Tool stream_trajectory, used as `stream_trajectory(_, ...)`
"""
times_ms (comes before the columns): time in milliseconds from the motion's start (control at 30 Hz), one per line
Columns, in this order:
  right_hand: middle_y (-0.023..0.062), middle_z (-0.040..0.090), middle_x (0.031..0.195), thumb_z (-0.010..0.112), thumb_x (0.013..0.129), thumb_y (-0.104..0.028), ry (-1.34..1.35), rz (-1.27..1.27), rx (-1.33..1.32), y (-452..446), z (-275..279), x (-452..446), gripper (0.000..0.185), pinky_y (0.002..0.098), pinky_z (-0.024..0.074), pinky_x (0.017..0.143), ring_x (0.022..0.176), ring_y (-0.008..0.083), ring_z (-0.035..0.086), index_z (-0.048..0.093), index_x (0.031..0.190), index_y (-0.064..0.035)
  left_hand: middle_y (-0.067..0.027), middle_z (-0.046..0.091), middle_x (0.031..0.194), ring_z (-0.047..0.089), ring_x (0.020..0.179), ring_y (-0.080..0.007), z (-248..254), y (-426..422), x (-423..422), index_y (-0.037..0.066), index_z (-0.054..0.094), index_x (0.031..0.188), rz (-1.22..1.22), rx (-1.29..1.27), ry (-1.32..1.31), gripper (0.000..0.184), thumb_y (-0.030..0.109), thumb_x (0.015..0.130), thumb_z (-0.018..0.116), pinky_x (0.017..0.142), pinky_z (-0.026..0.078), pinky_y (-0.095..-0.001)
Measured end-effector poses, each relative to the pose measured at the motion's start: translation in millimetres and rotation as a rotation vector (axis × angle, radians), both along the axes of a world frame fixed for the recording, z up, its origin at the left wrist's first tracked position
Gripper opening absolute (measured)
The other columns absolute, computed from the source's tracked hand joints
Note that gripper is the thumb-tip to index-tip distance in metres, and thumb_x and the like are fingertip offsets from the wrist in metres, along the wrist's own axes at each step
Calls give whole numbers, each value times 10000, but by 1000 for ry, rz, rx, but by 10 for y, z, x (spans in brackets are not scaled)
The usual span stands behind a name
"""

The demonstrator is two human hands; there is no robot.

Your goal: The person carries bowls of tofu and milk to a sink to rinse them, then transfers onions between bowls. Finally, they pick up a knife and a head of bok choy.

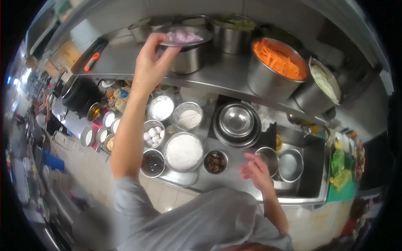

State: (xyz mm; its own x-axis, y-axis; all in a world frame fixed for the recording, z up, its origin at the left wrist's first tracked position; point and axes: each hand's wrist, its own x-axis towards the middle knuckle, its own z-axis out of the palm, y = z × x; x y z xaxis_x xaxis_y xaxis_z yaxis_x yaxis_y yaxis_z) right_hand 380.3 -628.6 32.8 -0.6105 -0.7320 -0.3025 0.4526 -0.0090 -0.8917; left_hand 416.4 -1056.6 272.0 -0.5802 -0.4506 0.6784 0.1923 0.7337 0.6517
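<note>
My left hand [151, 60] is raised to the metal shelf, its thumb and fingers closed on the near left rim of a shallow metal dish [205, 37]. Chopped purple onion [183, 36] lies in that dish. Directly under it stands a metal pot [187, 60], its mouth mostly hidden by the dish. Lower down, over the counter, my right hand [256, 170] is slightly blurred and holds nothing, with its fingers apart. Close to it are a small metal pot [268, 160] by the sink and a metal cup of dark brown pieces [215, 162].
On the shelf [226, 83] stand pots of shredded carrot [278, 58] and pale shreds [324, 81]; an orange-handled tool [93, 60] lies at its left. Below are white powder [183, 151], eggs [153, 136], stacked bowls [236, 120] and a sink [310, 184].
</note>
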Motion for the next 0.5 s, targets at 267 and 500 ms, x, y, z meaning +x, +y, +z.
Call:
stream_trajectory(267, 48, 664, 913, 609, 1020, -333, -246, -492, 7, 761, -270, 109, 380, 283, 520, 613, 729, 131, 630, 590, 1304, -81, -78, 646, 1127, 612, 1021, -150, -382, 32, -329, 14, 581, 1228, -231, 18, 43, 281, 116, 979, 660, 914, 489, -293)
stream_trajectory(500, 50, 672, 909, 634, 996, -347, -150, -622, 78, 1189, -354, 424, 410, 308, 566, 666, 760, 143, 658, 591, 1313, -91, -179, 435, 1472, 545, 1244, -245, -254, 1141, -426, 12, 342, 1513, -78, -88, 129, 692, 148, 949, 719, 1054, 464, -364)
